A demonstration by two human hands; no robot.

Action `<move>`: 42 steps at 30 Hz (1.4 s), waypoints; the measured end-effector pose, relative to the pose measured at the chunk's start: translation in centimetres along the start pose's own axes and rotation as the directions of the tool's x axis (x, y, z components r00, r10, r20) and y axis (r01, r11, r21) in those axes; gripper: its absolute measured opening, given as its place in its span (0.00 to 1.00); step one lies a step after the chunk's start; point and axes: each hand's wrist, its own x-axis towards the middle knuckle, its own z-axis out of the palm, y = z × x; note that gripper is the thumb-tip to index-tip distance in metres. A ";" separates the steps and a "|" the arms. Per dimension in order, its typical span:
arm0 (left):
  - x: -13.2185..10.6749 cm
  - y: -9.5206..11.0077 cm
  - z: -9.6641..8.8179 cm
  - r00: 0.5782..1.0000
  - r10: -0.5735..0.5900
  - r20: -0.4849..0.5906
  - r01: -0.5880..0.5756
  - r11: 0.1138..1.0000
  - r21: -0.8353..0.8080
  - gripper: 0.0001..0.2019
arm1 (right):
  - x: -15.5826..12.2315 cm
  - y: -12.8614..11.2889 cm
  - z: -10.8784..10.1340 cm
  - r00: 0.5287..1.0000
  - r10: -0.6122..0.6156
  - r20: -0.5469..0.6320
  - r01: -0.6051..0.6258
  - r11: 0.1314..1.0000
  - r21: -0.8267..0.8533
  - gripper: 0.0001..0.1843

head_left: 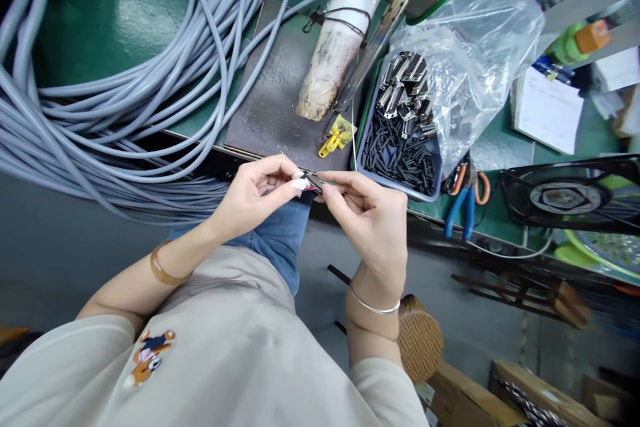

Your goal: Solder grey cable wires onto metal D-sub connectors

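Close to the table's front edge, my left hand (263, 192) pinches one end of a small bundle of thin wires (314, 181) between thumb and fingertips. Something white covers the tip of that thumb. My right hand (370, 217) grips the other side of the bundle, thumb against forefinger. Dark and reddish strands show in the short gap between the hands. Fingers hide the ends of the bundle, and I cannot tell whether a connector is among them. Just beyond lies a yellow clip-like tool (334, 139) on a dark board (280, 107).
Grey cables (150, 107) with stripped ends spread over the left. A bin (434, 191) of metal connectors (404, 83) and black sleeves (395, 153) stands right, under a plastic bag (480, 60). A soldering iron (370, 47) slants beside a wrapped tube (335, 47). Pliers (467, 203) and a fan (570, 193) lie farther right.
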 end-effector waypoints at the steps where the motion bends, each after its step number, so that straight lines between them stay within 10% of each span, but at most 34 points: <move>1: 0.0 0.0 -0.2 1.000 0.009 0.023 -0.009 1.000 -0.014 0.07 | 0.2 0.4 0.1 1.000 0.027 0.008 -0.027 0.997 0.075 0.09; 7: -0.1 0.4 -0.4 0.993 0.069 0.097 -0.078 0.992 0.097 0.03 | 0.5 1.8 1.8 0.998 0.055 -0.039 -0.031 0.885 0.464 0.10; 15: 0.4 0.1 0.6 0.991 0.041 -0.130 -0.018 0.984 0.175 0.03 | -0.1 1.8 2.3 0.960 -0.049 -0.275 0.103 0.977 0.187 0.13; 21: 0.9 -0.1 0.6 0.971 0.056 -0.234 -0.022 0.989 0.147 0.05 | -0.2 1.2 1.6 0.823 -0.101 -0.559 0.320 0.895 0.310 0.13; 29: 1.3 -0.1 0.6 0.976 0.074 -0.203 -0.038 0.984 0.174 0.05 | 0.2 2.3 3.2 0.952 -0.094 -0.291 0.143 0.978 0.152 0.03; 42: 2.2 -0.5 1.5 0.895 0.374 -0.244 -0.185 0.808 0.560 0.05 | 1.9 1.6 4.6 0.903 -0.109 -0.415 0.174 0.977 0.122 0.06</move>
